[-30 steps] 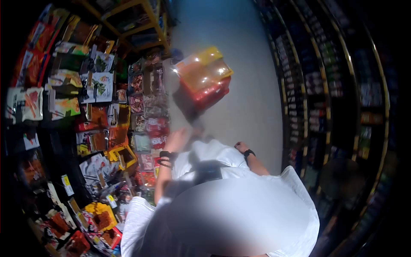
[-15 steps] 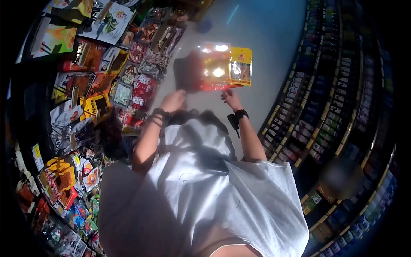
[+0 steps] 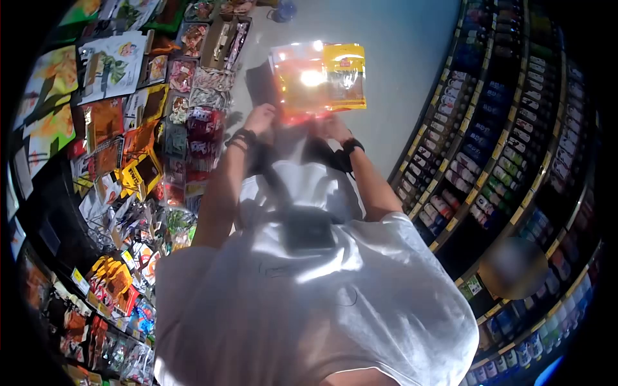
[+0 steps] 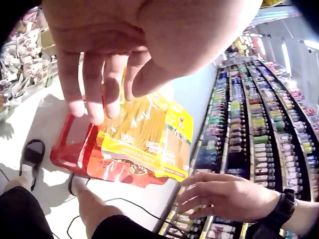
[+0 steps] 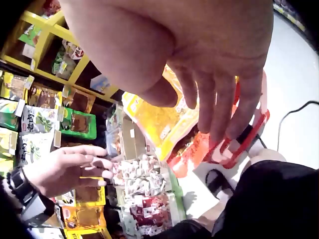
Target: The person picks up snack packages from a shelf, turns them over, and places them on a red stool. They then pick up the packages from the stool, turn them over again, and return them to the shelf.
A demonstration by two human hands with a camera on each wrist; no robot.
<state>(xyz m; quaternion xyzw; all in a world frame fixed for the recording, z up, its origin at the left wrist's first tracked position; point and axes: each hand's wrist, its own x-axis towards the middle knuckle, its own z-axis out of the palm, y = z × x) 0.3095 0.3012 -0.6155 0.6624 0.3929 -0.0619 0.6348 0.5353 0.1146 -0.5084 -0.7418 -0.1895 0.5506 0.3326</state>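
Yellow packets with clear windows lie over a red bag, ahead of the body; what supports them cannot be told. At their lower left is my left hand, and my right hand is by the lower edge. In the left wrist view, my left hand has its fingers hanging over the red bag, contact unclear; the right hand's extended fingers reach a packet's corner. The right wrist view has my right hand's fingers across the packets, and my left hand spread apart from them.
Shelves of snack packs and trays of wrapped items line the left side. Bottle shelves run along the right. Pale floor lies between them. A blue round object is farther up the aisle.
Over the last second the packets and red bag have turned from tilted to nearly level in the head view. Both hands have come closer to their lower edge, the right one moving inward.
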